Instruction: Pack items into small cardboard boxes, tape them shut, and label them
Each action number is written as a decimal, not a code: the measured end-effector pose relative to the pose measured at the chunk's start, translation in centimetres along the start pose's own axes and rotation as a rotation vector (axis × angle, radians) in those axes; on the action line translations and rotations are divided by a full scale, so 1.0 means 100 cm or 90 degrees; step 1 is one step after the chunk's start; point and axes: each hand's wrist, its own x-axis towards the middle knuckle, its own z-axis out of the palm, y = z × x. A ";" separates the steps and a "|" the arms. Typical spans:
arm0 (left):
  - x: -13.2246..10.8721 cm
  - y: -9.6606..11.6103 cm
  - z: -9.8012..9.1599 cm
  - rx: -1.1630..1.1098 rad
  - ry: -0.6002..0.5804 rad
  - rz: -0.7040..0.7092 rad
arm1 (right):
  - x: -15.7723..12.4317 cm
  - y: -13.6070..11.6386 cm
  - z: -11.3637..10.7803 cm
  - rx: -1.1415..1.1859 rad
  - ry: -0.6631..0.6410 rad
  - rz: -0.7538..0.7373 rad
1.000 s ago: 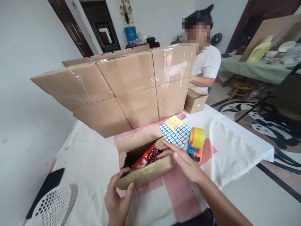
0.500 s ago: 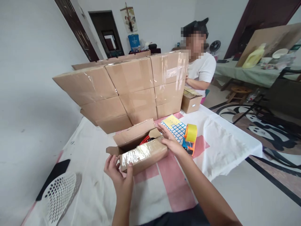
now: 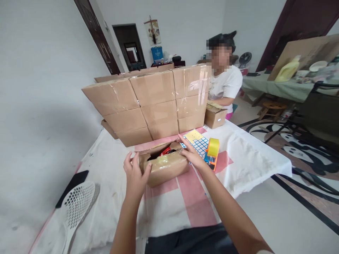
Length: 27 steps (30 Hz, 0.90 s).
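An open cardboard box (image 3: pixel 168 173) with clear tape on its near side rests on the cloth in front of me. Inside it I can make out a red and black item (image 3: pixel 166 151), mostly hidden by the walls. At the box's left end, my left hand (image 3: pixel 135 170) grips it, thumb on the near side and fingers around the corner. On the right end lies my right hand (image 3: pixel 192 155), its fingers along the upper edge and flap. Just beyond that hand are a printed sheet (image 3: pixel 200 144) with a blue grid and a tape dispenser (image 3: pixel 213 148) with a yellow roll.
Stacked cardboard boxes (image 3: pixel 159 102) form a wall across the back of the table. Near the left wall lies a white perforated scoop (image 3: pixel 79 201) over a black flat object (image 3: pixel 71 187). A person (image 3: pixel 225 83) in a white shirt is behind a smaller box (image 3: pixel 215 118).
The box's far flap, upright before, is now lowered, and the left end flap no longer sticks out. Both hands stay at the box ends. The whole view has shifted slightly.
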 end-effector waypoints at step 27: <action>-0.062 0.071 0.030 -0.116 0.063 0.427 | -0.088 0.023 -0.060 -0.051 0.389 0.064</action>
